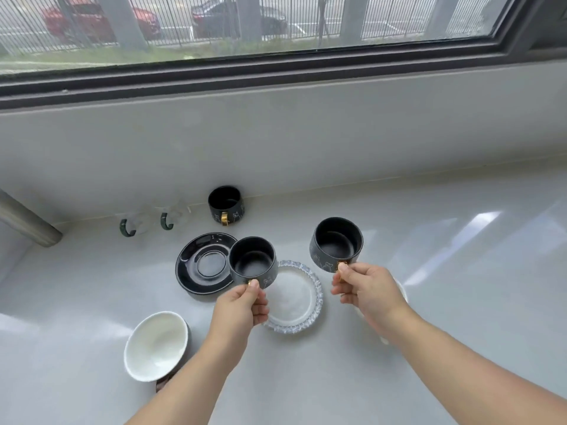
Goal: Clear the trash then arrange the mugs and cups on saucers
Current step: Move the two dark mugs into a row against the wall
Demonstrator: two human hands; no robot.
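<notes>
My left hand (242, 305) pinches the gold handle of a black mug (252, 260), held above the gap between a black saucer (196, 265) and a clear glass saucer (299, 297). My right hand (365, 289) grips the gold handle of a second black mug (336, 243), lifted to the right of the glass saucer. A third black mug (226, 204) stands by the wall. Two clear glass cups with green handles (127, 227) (167, 220) stand to its left. A white rim (402, 291) shows behind my right wrist, mostly hidden.
A white bowl-like dish (156, 345) sits tilted at the front left on something dark. A metal pipe (27, 222) crosses the left edge. The white counter (429, 271) ends at a low wall under a window.
</notes>
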